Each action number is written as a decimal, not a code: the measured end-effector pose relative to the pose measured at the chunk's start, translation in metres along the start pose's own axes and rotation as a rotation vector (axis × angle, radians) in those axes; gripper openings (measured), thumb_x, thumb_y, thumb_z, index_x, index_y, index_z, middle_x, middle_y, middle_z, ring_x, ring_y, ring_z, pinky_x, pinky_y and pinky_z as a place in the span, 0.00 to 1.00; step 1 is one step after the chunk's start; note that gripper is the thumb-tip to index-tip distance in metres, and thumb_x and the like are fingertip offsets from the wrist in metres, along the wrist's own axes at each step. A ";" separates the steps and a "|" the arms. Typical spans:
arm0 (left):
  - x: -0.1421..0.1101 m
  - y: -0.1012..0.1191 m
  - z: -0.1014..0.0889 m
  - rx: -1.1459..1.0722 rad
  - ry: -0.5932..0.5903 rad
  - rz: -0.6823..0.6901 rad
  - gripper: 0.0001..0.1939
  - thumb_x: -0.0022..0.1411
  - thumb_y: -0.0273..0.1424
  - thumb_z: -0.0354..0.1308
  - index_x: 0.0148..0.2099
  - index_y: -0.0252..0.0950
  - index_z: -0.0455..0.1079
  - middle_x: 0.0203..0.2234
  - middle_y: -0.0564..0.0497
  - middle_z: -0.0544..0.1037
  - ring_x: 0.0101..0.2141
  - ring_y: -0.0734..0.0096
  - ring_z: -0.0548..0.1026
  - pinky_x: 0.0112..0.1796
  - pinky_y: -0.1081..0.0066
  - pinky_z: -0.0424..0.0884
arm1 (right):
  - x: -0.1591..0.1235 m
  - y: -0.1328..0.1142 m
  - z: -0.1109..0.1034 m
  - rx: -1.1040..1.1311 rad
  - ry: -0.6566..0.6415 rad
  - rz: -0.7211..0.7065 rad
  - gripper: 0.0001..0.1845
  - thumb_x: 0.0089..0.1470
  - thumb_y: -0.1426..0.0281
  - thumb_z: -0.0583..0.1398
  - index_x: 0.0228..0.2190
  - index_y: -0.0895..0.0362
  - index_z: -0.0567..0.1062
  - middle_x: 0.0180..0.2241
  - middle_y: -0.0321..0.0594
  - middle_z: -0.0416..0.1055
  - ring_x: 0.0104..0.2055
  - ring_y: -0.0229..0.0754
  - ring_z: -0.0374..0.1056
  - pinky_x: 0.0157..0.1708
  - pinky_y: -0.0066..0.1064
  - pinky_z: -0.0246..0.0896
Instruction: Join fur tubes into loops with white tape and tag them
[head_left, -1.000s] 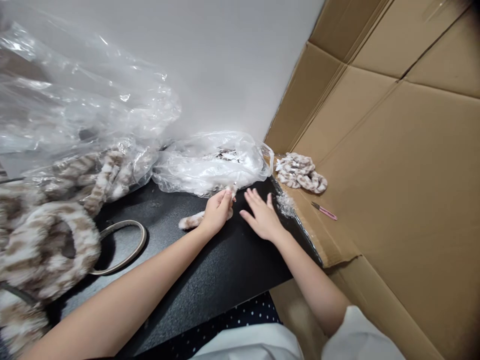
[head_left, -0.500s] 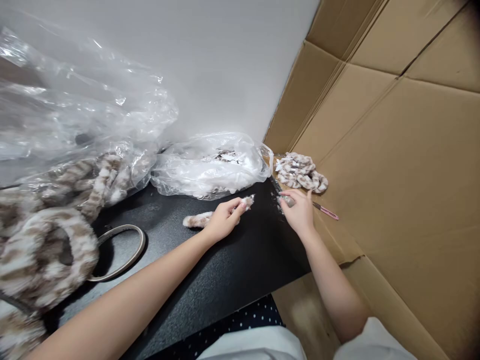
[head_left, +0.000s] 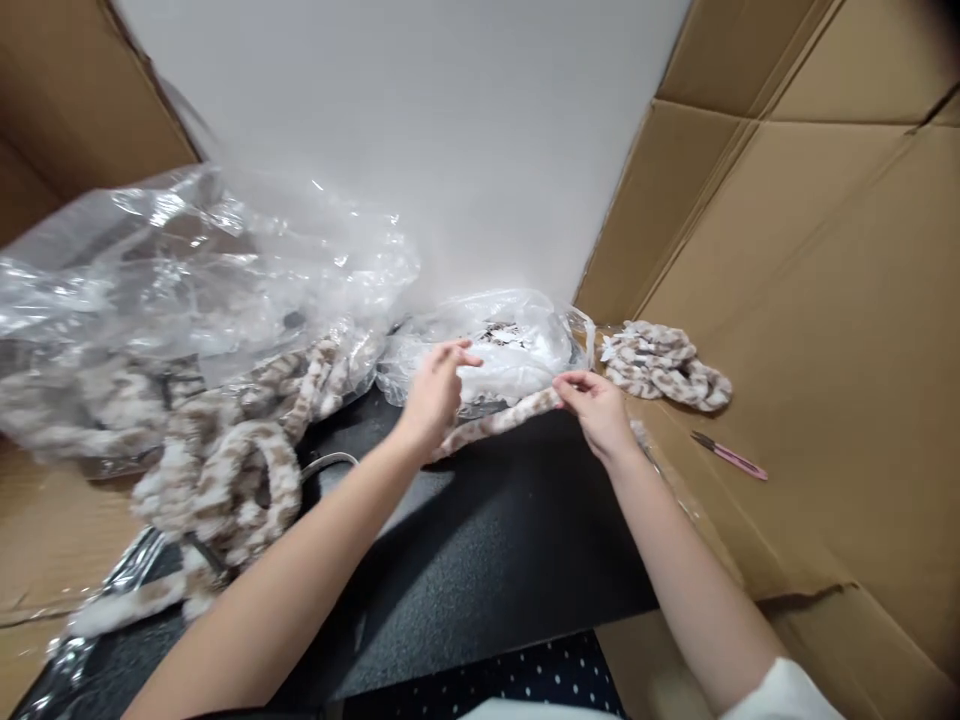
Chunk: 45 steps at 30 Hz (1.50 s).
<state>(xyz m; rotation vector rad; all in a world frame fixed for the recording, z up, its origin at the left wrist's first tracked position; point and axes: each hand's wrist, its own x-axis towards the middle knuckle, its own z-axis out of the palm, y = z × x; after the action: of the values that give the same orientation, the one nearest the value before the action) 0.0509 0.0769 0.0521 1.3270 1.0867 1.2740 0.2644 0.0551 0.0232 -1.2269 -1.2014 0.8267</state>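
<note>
My right hand pinches one end of a furry brown-and-white fabric tube between thumb and fingertips. From there the tube slopes down to the left, and its far end passes out of sight near my left wrist. My left hand is raised above that end with its fingers stretched and apart. Whether its hidden side touches the fabric I cannot tell. Just behind both hands lies a translucent plastic bag with small white and dark pieces inside.
Furry loops are heaped at left below a large clear plastic bag. A thin pale hoop lies partly behind my left arm. At right are bundled furry loops and pink-handled snips, beside a cardboard wall. The tabletop is black.
My right hand has come away from the snips and now grips the furry tube's end. My left hand has let go of that end and moved left along it. The view has shifted.
</note>
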 end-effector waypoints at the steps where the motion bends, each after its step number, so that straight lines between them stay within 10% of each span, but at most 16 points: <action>1: 0.004 0.017 -0.016 -0.159 0.061 -0.067 0.06 0.62 0.32 0.51 0.37 0.36 0.66 0.16 0.60 0.61 0.13 0.81 0.51 0.16 0.78 0.48 | 0.001 -0.002 -0.006 0.016 0.011 0.009 0.21 0.37 0.53 0.68 0.27 0.57 0.75 0.25 0.38 0.74 0.24 0.37 0.68 0.28 0.32 0.67; 6: -0.020 0.068 -0.098 -0.563 0.292 -0.003 0.17 0.67 0.22 0.37 0.27 0.36 0.58 0.11 0.60 0.47 0.13 0.81 0.45 0.16 0.82 0.47 | -0.014 0.012 -0.028 -0.123 -0.137 0.156 0.20 0.34 0.58 0.70 0.27 0.58 0.76 0.23 0.37 0.73 0.24 0.40 0.71 0.28 0.33 0.68; 12: -0.080 0.055 -0.140 -0.664 0.459 0.041 0.13 0.64 0.20 0.42 0.29 0.37 0.60 0.12 0.59 0.51 0.14 0.78 0.43 0.14 0.79 0.53 | -0.037 0.029 -0.017 -0.456 -0.394 0.003 0.06 0.45 0.67 0.62 0.27 0.56 0.77 0.24 0.38 0.75 0.26 0.42 0.71 0.28 0.33 0.66; 17: -0.082 0.036 -0.118 -0.552 0.315 0.004 0.05 0.59 0.24 0.49 0.31 0.38 0.62 0.14 0.60 0.49 0.15 0.78 0.45 0.16 0.78 0.50 | 0.029 -0.013 0.010 -0.782 -0.207 -0.363 0.09 0.53 0.69 0.58 0.32 0.57 0.79 0.32 0.41 0.77 0.33 0.43 0.71 0.35 0.34 0.66; 24: -0.045 -0.027 -0.046 -0.240 -0.117 -0.051 0.09 0.50 0.28 0.53 0.33 0.39 0.54 0.20 0.58 0.66 0.23 0.75 0.62 0.27 0.75 0.59 | 0.127 0.001 0.073 -1.145 -0.406 -0.040 0.15 0.59 0.68 0.60 0.47 0.60 0.73 0.47 0.47 0.72 0.46 0.46 0.70 0.45 0.40 0.67; 30: -0.057 -0.052 -0.038 -0.163 -0.197 -0.069 0.08 0.60 0.34 0.55 0.35 0.37 0.59 0.27 0.53 0.74 0.30 0.75 0.70 0.35 0.73 0.64 | 0.118 0.026 0.087 -1.225 -0.478 0.052 0.18 0.61 0.64 0.58 0.50 0.57 0.69 0.51 0.45 0.68 0.48 0.45 0.69 0.46 0.43 0.68; 37: -0.066 -0.051 -0.042 -0.148 -0.333 -0.199 0.14 0.61 0.38 0.59 0.44 0.38 0.61 0.40 0.45 0.78 0.28 0.75 0.74 0.35 0.70 0.70 | 0.119 -0.016 0.065 -1.098 -0.213 -0.132 0.11 0.60 0.72 0.55 0.40 0.63 0.75 0.42 0.50 0.75 0.45 0.47 0.70 0.44 0.35 0.64; 45: -0.070 -0.046 -0.031 -0.177 -0.193 -0.271 0.12 0.54 0.36 0.65 0.37 0.34 0.72 0.29 0.50 0.76 0.26 0.75 0.72 0.28 0.74 0.68 | 0.009 -0.027 0.047 -0.437 -0.402 -0.193 0.09 0.49 0.64 0.61 0.26 0.57 0.75 0.23 0.35 0.71 0.24 0.37 0.64 0.25 0.28 0.57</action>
<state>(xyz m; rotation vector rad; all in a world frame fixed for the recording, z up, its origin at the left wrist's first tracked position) 0.0167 0.0155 -0.0037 1.1026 0.9584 0.9952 0.2175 0.0695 0.0476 -1.2959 -1.8712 0.7048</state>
